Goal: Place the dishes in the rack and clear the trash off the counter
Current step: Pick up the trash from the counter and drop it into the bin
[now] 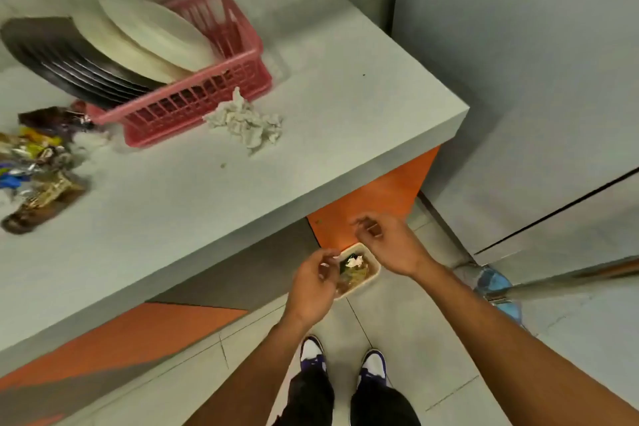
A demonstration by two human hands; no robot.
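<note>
While the shoes [311, 351] stand planted on the floor, both hands hover right over the small trash bin [376, 275] down there, scraps piled inside it. Left hand [311, 284] is loosely curled, nothing visible in it; right hand [383, 242] is the same, fingers slack and empty. Up on the tabletop [311, 97], a crumpled tissue [247, 124] lies just beside the pink rack [221, 100], and a heap of wrappers [38, 162] sits at the left. Pale plates [152, 34] and dark plates [62, 55] lean stacked in the rack.
</note>
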